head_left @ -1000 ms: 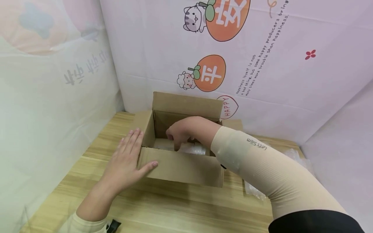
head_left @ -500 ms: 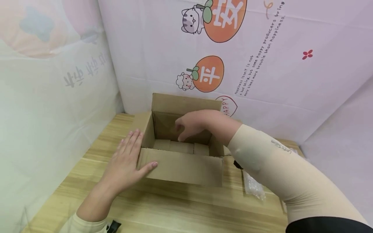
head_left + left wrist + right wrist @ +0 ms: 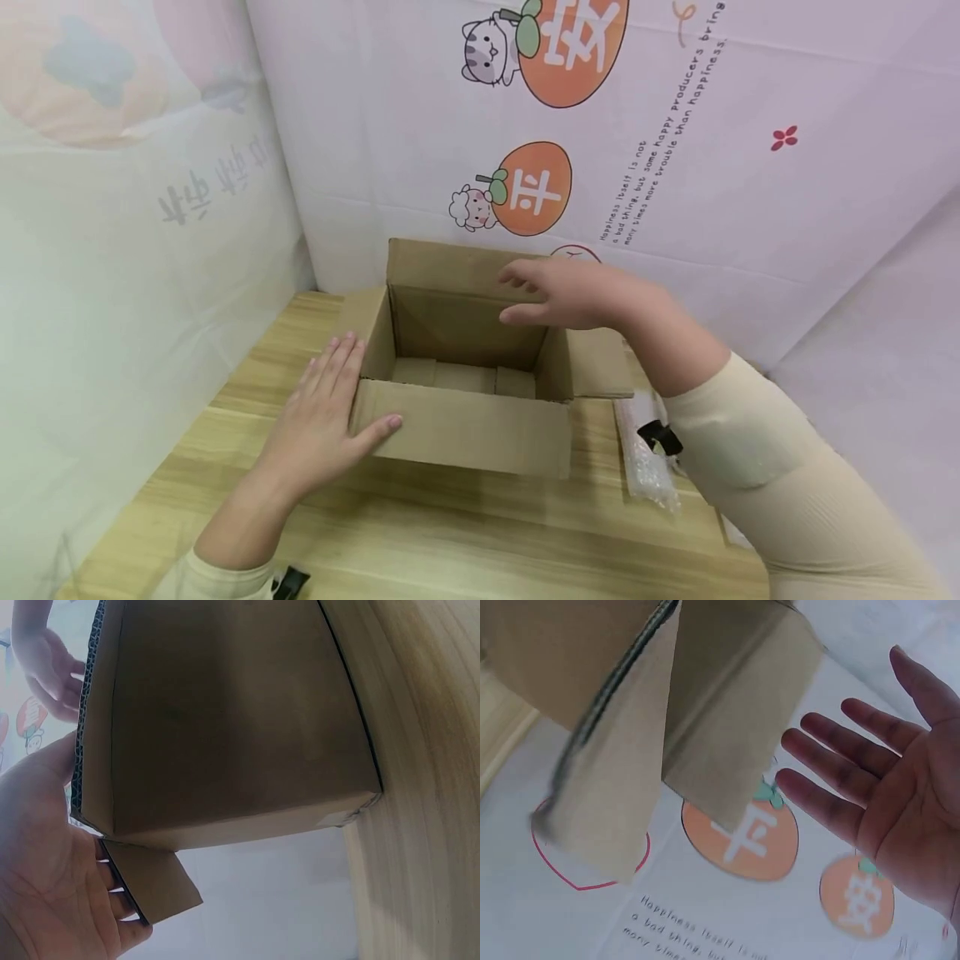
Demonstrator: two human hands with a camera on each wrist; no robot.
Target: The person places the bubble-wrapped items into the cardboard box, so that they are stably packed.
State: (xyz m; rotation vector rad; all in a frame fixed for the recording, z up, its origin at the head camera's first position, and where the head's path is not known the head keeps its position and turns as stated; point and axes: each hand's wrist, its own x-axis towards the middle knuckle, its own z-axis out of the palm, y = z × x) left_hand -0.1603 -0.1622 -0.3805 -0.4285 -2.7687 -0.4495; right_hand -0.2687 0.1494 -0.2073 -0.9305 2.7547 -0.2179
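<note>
An open cardboard box (image 3: 461, 427) stands on the table with its flaps folded outward. Straight fingers of my left hand (image 3: 318, 417) rest on the left flap, and its thumb lies on the front flap. In the left wrist view, that hand (image 3: 45, 862) spreads along the box's edge and flap. Over the right side of the box, my right hand (image 3: 566, 292) hovers with loosely extended fingers and holds nothing. The right wrist view shows the same hand (image 3: 907, 795) palm up front, fingers apart, beside the flaps. Inside the box, the bottom panels (image 3: 465, 377) are visible.
A piece of bubble wrap (image 3: 648, 467) lies on the wooden table (image 3: 450, 533) to the right of the box, partly behind my right arm. A printed cloth backdrop (image 3: 675, 125) stands behind the box, and a pale cloth wall (image 3: 150, 292) borders the left.
My right hand has risen out of the box and moved right, its fingers opening out. The shiny patch seen under it earlier no longer shows. The left hand has stayed in place.
</note>
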